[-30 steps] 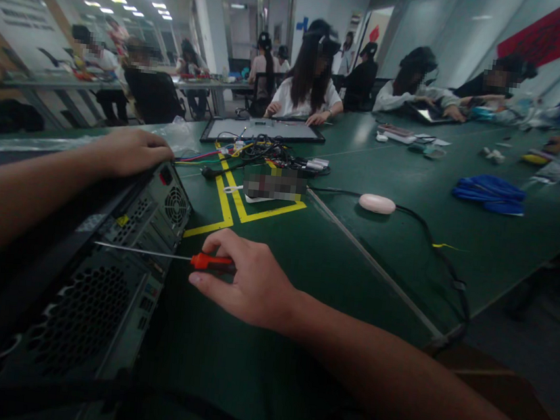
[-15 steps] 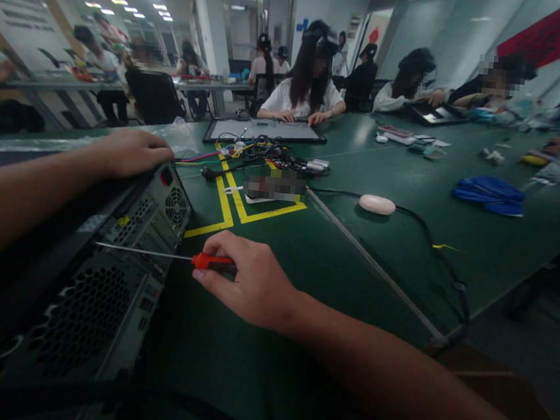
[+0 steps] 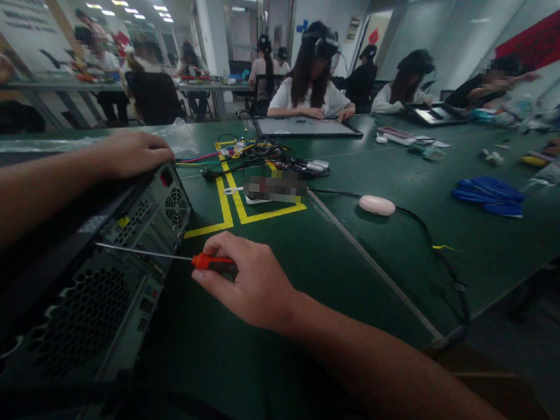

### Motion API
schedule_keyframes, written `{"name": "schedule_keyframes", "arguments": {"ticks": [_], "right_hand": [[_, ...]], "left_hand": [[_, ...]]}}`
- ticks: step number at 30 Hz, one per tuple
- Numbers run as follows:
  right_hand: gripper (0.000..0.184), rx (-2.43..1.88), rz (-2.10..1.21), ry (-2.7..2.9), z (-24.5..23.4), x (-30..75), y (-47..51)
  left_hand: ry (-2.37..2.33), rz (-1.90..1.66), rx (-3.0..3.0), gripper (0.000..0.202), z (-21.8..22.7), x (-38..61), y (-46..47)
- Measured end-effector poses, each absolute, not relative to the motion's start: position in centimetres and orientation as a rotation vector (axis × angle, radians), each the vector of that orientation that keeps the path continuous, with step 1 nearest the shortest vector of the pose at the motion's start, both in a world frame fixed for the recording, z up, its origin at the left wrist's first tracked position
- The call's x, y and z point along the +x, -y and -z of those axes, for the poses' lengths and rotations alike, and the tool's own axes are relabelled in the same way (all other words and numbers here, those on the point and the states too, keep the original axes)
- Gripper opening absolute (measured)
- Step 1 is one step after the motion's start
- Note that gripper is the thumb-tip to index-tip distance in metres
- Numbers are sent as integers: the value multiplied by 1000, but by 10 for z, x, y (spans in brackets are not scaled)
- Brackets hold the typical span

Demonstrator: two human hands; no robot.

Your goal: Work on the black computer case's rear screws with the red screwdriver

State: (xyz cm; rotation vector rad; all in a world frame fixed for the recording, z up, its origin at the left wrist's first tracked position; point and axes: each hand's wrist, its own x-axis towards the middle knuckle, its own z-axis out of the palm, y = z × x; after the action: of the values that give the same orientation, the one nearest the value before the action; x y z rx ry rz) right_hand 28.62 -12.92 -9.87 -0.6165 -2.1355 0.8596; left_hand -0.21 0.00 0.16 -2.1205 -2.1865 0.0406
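A dark desktop computer case [image 3: 104, 285] lies on its side on the green table [image 3: 405, 242], its rear panel with fan grille and ports facing right. My right hand [image 3: 248, 283] is closed round the red and black handle of a screwdriver [image 3: 205, 261]. The long thin shaft runs left, and its tip meets the case's rear panel near the edge. My left hand [image 3: 134, 152] rests palm down on the upper far corner of the case, fingers curled over the edge.
Yellow tape lines [image 3: 231, 205] mark the table beyond the case. A tangle of coloured cables [image 3: 266, 152] lies there, with a white oval device [image 3: 377, 205] on a black cord and blue cloth [image 3: 489, 192] to the right. Several people sit at the far tables.
My hands and the screwdriver have barely moved. A person across the table has drawn a flat framed panel away toward themselves.
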Motion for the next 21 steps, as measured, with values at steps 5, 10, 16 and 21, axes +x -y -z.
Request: {"name": "schedule_keyframes", "arguments": {"ticks": [5, 10, 16, 21], "right_hand": [[15, -609, -859, 2120, 99, 286, 130], [16, -609, -852, 2118, 100, 286, 130], [15, -597, -870, 2112, 99, 286, 130], [18, -633, -790, 2121, 100, 285, 129]], "left_hand": [[2170, -20, -2121, 75, -1, -2, 0], [2161, 2, -2140, 73, -1, -3, 0], [2157, -3, -2146, 74, -1, -3, 0], [2161, -11, -2144, 73, -1, -3, -1]]}}
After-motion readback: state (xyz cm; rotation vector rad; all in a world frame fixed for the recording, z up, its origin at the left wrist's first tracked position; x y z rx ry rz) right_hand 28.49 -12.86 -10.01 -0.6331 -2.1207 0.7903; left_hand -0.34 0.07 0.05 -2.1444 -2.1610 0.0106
